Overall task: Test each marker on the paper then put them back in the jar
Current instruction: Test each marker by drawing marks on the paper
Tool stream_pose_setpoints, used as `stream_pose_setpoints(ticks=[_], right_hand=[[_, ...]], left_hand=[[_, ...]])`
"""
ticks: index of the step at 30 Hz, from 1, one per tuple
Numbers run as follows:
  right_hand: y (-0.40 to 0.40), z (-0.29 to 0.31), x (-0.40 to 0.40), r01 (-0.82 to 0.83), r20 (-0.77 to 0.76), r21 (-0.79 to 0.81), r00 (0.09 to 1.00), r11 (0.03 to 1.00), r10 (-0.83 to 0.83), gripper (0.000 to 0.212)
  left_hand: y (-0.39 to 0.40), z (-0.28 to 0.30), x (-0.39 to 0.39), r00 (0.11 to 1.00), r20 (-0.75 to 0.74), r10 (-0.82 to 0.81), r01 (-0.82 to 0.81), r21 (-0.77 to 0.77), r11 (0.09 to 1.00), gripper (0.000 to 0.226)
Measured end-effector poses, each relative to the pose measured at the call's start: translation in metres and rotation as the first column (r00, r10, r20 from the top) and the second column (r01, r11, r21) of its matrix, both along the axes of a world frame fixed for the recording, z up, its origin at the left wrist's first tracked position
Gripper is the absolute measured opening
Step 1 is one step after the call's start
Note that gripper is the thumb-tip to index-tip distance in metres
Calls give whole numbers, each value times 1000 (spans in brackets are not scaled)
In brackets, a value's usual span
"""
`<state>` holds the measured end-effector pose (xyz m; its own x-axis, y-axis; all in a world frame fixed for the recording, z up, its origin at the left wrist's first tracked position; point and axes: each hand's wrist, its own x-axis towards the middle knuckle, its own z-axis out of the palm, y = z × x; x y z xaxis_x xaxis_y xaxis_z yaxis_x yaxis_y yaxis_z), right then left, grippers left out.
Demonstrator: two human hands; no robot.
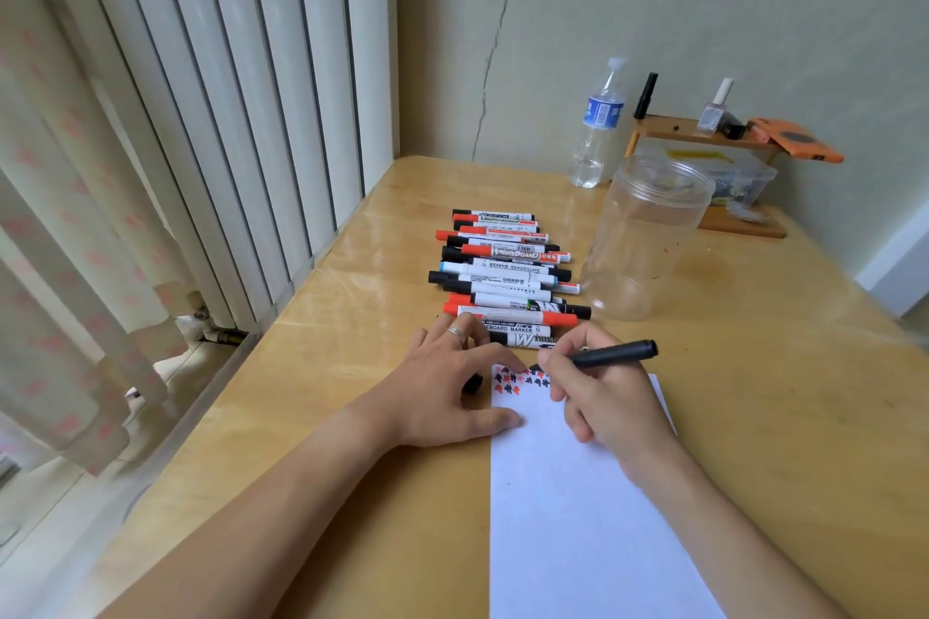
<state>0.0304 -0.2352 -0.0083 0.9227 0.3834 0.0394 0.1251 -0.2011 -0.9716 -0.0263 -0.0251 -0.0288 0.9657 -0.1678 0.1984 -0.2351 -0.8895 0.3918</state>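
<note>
Both hands work at the top edge of a white sheet of paper (578,493). Right hand (603,397) grips a black marker pen (611,353), its tip down among small red and black marks. Left hand (447,392) lies flat with fingers spread, pinning the paper's corner, a black cap (472,385) under it. Just beyond the fingers lies a row of whiteboard markers (507,274); right of those stands an empty clear plastic jar (648,236).

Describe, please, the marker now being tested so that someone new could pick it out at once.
Start at the white paper on the wooden table. At its far edge, beside the red and black test marks, the right hand holds a marker. Unlike the white-barrelled markers in the row beyond, it is all black and uncapped.
</note>
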Motion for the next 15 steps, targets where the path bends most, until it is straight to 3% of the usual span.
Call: stream_pose_setpoints(ticks=[5, 15], right_hand=[[6, -6, -7, 55, 12, -44, 998, 998, -55, 20], [6, -5, -6, 13, -7, -70, 1000, 997, -13, 16]], left_hand=[[2, 0, 2, 1000, -12, -16, 15, -22, 1000, 53], [4, 0, 5, 999, -27, -37, 35, -52, 998, 51]])
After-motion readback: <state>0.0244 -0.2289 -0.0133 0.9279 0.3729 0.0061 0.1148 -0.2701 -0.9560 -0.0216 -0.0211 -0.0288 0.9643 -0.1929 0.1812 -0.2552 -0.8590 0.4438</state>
